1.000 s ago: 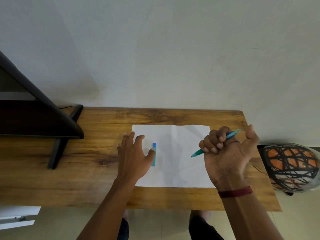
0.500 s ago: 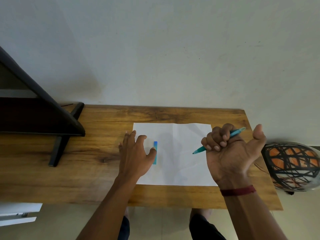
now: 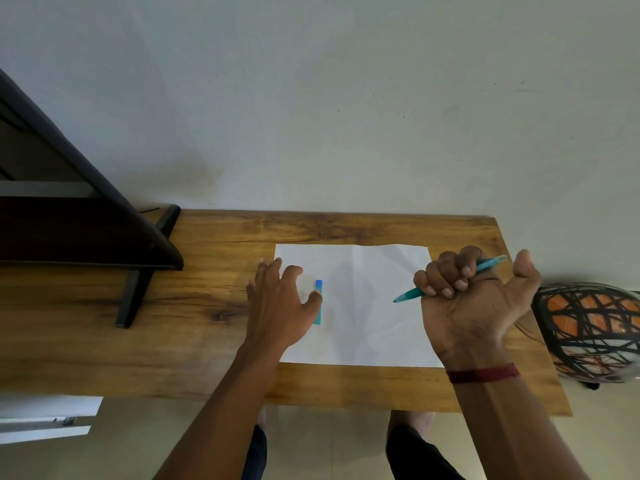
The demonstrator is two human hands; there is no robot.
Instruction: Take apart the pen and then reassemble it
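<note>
A teal pen body (image 3: 410, 295) is gripped in the curled fingers of my right hand (image 3: 471, 303), held palm-up above the right side of a white sheet of paper (image 3: 360, 327); its tip points left and down, its back end sticks out past the fingers, and my thumb is stretched out to the right. The blue pen cap (image 3: 318, 285) lies upright on the left part of the sheet. My left hand (image 3: 282, 304) rests flat with fingers spread on the sheet's left edge, its thumb touching the cap.
The wooden table (image 3: 207, 358) ends at a grey wall behind. A dark slanted stand (image 3: 86, 233) occupies the table's left end. A helmet with orange and black pattern (image 3: 592, 330) sits off the right edge. My knees show below the front edge.
My right hand with the pen has drifted slightly to the right and up. My left hand stays beside the cap.
</note>
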